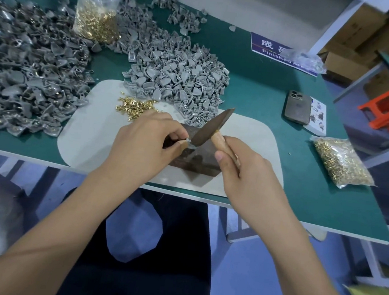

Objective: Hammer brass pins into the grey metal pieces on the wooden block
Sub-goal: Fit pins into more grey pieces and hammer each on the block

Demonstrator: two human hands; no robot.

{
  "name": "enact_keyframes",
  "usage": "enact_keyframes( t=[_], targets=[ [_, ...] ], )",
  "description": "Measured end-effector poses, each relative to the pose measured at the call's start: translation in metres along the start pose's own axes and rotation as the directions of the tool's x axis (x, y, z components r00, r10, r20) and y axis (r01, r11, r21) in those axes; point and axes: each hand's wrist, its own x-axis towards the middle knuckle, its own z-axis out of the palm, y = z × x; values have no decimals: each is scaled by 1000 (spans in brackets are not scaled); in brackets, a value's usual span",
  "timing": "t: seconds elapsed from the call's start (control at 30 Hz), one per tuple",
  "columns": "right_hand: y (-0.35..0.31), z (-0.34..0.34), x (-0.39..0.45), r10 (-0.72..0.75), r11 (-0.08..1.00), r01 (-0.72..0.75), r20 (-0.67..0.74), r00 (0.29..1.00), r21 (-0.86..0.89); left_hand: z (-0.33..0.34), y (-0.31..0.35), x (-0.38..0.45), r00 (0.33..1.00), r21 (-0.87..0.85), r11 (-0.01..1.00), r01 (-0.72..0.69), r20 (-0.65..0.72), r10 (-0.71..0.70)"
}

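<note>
1. Green bench top (261, 92) fills the upper frame, with a pale mat (89, 136) at its near edge under my work.
2. My left hand (141, 141) pinches one grey metal piece (190, 143) between thumb and fingertips on the wooden block (199, 158), centre frame.
3. My right hand (241, 169) is closed around the hammer's wooden handle; the hammer (211, 127) head rests its lower end at that piece.
4. Loose brass pins (135, 107) lie on the mat just above my left hand.
5. Grey pieces (179, 73) are heaped above the block; a darker heap (28, 70) fills the left.
6. Bagged pins (96, 17) stand upper left, another bag (340, 162) lies at right, near a phone (298, 107).
</note>
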Motion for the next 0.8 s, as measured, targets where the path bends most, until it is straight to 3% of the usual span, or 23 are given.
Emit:
enact_keyframes(
  t=[0.2,0.33,0.4,0.47,0.6,0.73,0.8],
  targets=[
    [3,-1,-4,9,997,10,-236,972,81,-4,0,2,1000,24,1000,17,-1,-17],
    [-1,11,-8,16,999,-12,-75,997,42,-8,0,7,999,38,999,29,25,-30],
    [0,11,-7,19,1000,-21,-123,992,-18,-9,0,7,999,40,999,29,29,-30],
    [-2,11,-8,34,999,-26,-212,977,38,-9,0,7,999,44,999,31,31,-32],
    [-8,11,-7,4,999,-7,-76,997,-37,-11,-2,10,998,54,998,24,55,-27],
    [-5,-2,-5,39,997,-19,-255,966,79,-14,-3,15,995,62,998,16,97,-22],
    [-9,0,-5,8,997,10,-233,972,74,-14,-3,16,995,57,998,16,100,-22]
  ],
)
